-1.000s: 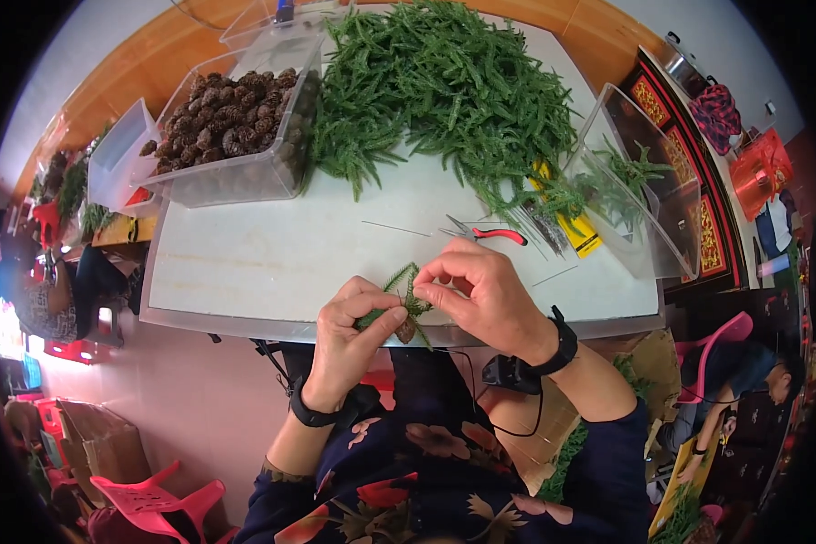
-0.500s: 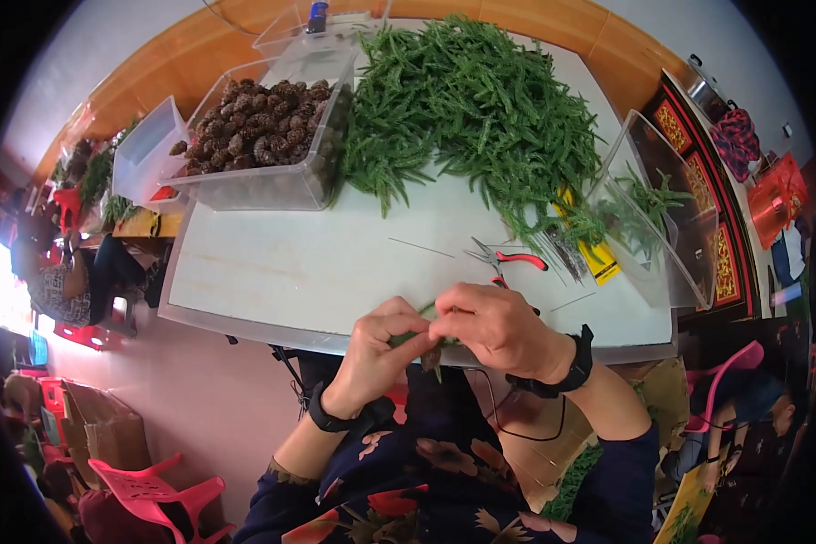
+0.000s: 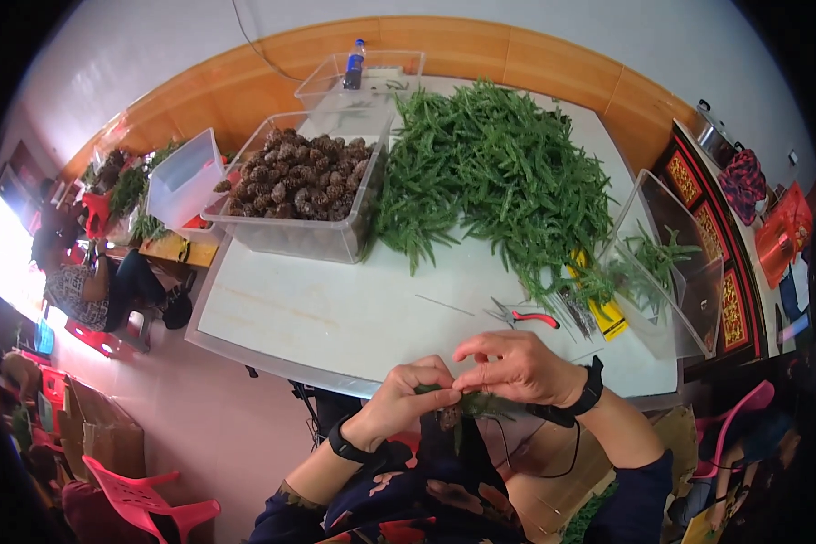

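Close to the near table edge, my left hand (image 3: 410,399) pinches a green artificial pine sprig (image 3: 488,407) with a small brown pine cone (image 3: 449,418) hanging below the fingers. My right hand (image 3: 515,370) meets it from the right, thumb and forefinger closed at the join; whatever they pinch there is too small to make out. Just beyond the hands lie pliers (image 3: 533,319) with red handles, and a thin wire (image 3: 444,306) rests to their left. More wires (image 3: 573,315) lie in a bunch right of the pliers.
A clear bin (image 3: 286,240) full of pine cones stands at the back left, beside a large heap of green sprigs (image 3: 508,172). Another clear bin (image 3: 698,317) leans at the right with sprigs in it. A yellow packet (image 3: 611,322) lies nearby. Far left, a person (image 3: 86,281) sits.
The whole view has shifted, so the table sits lower in the picture. My right hand has opened its outer fingers somewhat, and more of the sprig shows beneath it.
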The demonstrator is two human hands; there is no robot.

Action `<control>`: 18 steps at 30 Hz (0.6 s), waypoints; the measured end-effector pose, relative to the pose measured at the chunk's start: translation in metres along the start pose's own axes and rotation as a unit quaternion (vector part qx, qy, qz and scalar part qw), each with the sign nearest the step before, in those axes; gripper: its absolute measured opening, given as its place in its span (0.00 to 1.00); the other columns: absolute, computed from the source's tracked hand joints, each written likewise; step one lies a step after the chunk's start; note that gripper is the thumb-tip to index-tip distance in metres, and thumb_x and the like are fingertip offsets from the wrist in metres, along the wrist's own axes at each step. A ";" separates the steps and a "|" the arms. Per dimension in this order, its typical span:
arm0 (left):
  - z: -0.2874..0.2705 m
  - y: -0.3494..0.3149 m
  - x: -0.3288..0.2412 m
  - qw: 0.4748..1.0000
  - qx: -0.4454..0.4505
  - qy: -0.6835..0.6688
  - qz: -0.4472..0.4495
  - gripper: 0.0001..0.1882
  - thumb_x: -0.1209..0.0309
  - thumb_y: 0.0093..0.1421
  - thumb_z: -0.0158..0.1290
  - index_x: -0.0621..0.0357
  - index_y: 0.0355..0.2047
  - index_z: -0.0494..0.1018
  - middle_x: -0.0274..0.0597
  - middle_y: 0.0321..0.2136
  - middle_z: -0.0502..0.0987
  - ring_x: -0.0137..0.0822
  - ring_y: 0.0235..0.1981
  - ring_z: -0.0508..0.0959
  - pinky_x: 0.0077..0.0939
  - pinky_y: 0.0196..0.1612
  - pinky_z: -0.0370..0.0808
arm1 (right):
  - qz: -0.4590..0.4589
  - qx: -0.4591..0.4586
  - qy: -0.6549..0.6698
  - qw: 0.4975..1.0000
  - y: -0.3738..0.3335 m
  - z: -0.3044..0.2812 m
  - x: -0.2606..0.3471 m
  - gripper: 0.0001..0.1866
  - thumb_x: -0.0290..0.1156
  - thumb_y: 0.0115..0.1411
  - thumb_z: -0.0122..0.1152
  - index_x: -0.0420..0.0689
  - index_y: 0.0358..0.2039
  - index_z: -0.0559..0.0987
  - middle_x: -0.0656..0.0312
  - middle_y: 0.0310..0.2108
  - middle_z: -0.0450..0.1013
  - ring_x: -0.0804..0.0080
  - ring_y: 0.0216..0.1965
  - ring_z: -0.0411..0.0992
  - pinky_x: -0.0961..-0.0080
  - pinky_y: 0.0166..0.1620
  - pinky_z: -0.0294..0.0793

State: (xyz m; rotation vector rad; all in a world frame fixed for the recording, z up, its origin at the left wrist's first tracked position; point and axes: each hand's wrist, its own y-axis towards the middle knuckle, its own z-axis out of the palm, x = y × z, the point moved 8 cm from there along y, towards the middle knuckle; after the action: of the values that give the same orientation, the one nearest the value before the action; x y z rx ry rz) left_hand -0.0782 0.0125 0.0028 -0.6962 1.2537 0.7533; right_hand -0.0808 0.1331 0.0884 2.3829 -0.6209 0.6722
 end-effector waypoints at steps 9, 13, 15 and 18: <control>0.003 -0.005 -0.002 0.999 0.038 -0.023 -0.021 0.03 0.79 0.60 0.56 0.67 0.33 0.76 0.34 0.32 0.71 0.25 0.34 0.72 0.19 0.38 0.69 | 0.038 -0.002 0.013 0.999 -0.003 0.011 0.000 0.08 0.24 0.52 0.67 0.47 0.34 0.80 0.65 0.38 0.75 0.67 0.32 0.75 0.73 0.31 0.74; 0.001 0.000 -0.011 0.999 0.037 -0.003 -0.036 0.03 0.79 0.61 0.55 0.67 0.35 0.75 0.34 0.33 0.70 0.26 0.34 0.73 0.20 0.39 0.70 | 0.083 -0.017 0.030 0.996 -0.007 0.010 -0.011 0.09 0.24 0.51 0.67 0.48 0.34 0.80 0.66 0.37 0.75 0.69 0.31 0.75 0.74 0.31 0.73; 0.003 -0.007 -0.003 0.995 0.034 -0.047 -0.080 0.04 0.79 0.62 0.53 0.68 0.36 0.74 0.35 0.33 0.70 0.26 0.33 0.76 0.20 0.37 0.73 | 0.105 -0.026 0.054 0.993 -0.009 0.013 -0.013 0.10 0.24 0.50 0.67 0.49 0.34 0.80 0.66 0.36 0.75 0.70 0.30 0.75 0.74 0.31 0.73; 0.002 -0.004 -0.007 0.992 0.023 -0.048 -0.118 0.03 0.79 0.62 0.53 0.68 0.35 0.74 0.35 0.34 0.70 0.26 0.32 0.76 0.20 0.36 0.73 | 0.011 -0.048 -0.045 0.998 -0.003 0.006 -0.006 0.11 0.25 0.48 0.68 0.49 0.34 0.80 0.66 0.36 0.75 0.70 0.30 0.74 0.74 0.30 0.71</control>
State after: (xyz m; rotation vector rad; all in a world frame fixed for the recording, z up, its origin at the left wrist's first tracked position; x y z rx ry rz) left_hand -0.0744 0.0108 0.0098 -0.7467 1.0762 0.5542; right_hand -0.0816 0.1333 0.0793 2.3294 -0.7038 0.5334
